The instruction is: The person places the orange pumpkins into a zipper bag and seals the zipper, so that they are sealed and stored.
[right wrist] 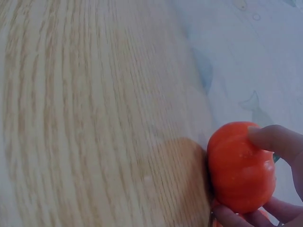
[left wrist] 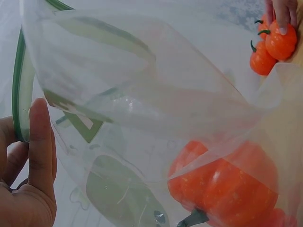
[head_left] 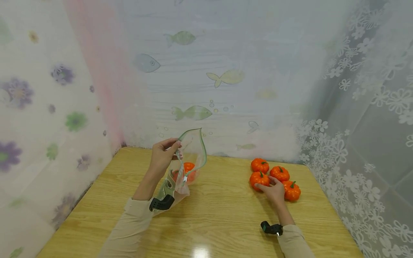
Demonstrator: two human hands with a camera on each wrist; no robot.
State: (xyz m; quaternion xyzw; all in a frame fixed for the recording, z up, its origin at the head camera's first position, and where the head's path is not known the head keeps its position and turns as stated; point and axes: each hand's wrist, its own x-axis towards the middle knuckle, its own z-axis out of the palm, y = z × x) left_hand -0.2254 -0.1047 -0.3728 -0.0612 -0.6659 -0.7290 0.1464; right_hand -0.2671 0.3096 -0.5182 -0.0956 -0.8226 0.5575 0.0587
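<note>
The left hand (head_left: 161,156) pinches a clear bag (head_left: 181,181), its mouth best kept wide; at three o'clock from it, the right hand (head_left: 275,191) grips an orange pumpkin (head_left: 259,177), ideally squarely across its sides.

Clear green-rimmed zip bag (head_left: 180,186), mouth gaping, orange pumpkin (left wrist: 227,182) inside; four green-stemmed pumpkins (head_left: 279,173) clustered at right.

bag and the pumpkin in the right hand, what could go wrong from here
The left hand pinches the bag by one side of its mouth, so the limp film might slip or sag shut. The right hand grips a pumpkin close beside other pumpkins, so lifting it might nudge one and set it rolling.
</note>
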